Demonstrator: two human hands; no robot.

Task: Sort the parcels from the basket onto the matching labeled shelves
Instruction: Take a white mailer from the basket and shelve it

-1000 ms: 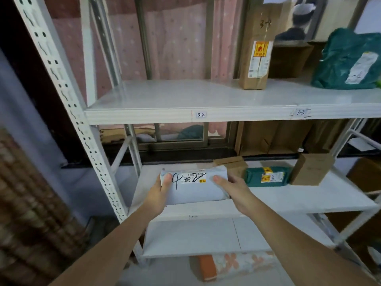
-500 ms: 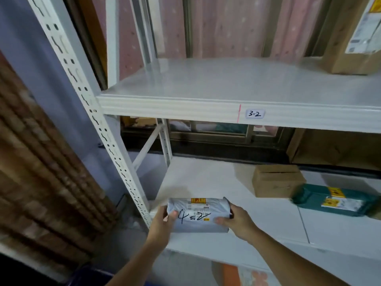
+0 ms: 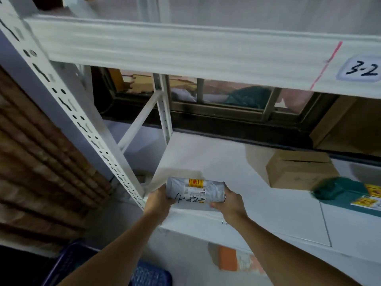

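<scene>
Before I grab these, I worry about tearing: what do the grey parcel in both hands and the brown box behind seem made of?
Grey parcel: seemingly thin plastic mailer film, slightly glossy; it wrinkles and bulges softly around its contents, under a printed label. Brown box: likely corrugated cardboard, matte, with straight edges and a flap seam.

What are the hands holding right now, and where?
A grey parcel, gripped at its two ends: left hand on the left end, right hand on the right.
</scene>
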